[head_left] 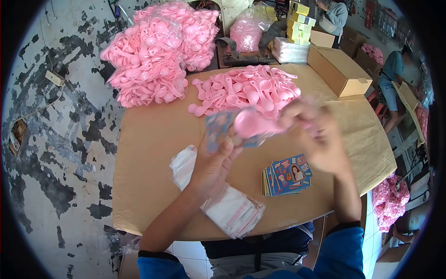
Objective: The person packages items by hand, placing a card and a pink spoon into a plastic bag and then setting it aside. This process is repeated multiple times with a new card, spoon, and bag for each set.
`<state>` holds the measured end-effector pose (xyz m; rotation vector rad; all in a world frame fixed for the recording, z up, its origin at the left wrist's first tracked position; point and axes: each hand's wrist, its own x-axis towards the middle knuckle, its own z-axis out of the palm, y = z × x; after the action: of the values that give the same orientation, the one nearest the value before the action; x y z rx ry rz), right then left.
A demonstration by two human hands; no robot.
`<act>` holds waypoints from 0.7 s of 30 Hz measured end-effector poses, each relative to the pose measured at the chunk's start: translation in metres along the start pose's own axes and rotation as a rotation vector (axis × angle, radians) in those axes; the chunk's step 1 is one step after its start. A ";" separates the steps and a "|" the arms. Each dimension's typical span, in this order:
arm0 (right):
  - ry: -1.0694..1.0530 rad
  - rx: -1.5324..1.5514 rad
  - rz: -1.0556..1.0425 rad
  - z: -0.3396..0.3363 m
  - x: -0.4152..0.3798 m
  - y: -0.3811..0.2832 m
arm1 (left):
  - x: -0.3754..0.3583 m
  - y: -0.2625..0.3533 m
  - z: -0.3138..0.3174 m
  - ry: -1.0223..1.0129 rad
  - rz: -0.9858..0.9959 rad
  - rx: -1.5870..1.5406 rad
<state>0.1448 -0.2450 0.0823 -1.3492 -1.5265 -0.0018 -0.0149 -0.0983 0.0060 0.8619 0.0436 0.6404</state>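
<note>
My left hand (214,160) is raised over the cardboard-covered table (148,139) and grips a small printed card (217,129) together with a clear plastic sleeve. My right hand (320,139) is closed on the handle of a pink plastic spoon (251,123), whose bowl sits against the card. Both hands are blurred by motion. A heap of loose pink spoons (251,90) lies just beyond the hands. A stack of printed cards (288,176) rests under my right hand, and a pile of clear sleeves (227,207) lies below my left forearm.
Large clear bags full of pink spoons (158,51) stand at the table's far left. A brown cardboard box (338,69) sits at the far right, with yellow boxes (299,23) behind it. Other people work at the back right. More pink spoons (388,200) lie on the floor at right.
</note>
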 end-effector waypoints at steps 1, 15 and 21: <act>0.099 -0.068 -0.079 -0.013 0.007 -0.007 | 0.003 0.002 -0.003 0.017 -0.009 0.023; -0.037 -0.387 0.171 0.001 0.037 -0.014 | 0.008 -0.003 0.045 -0.307 0.173 1.310; 0.183 -0.177 -0.023 0.016 0.038 0.009 | 0.019 -0.011 0.023 -0.197 0.128 1.099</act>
<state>0.1480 -0.2053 0.0954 -1.4288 -1.4120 -0.2744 0.0127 -0.1091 0.0175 1.9975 0.1733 0.6323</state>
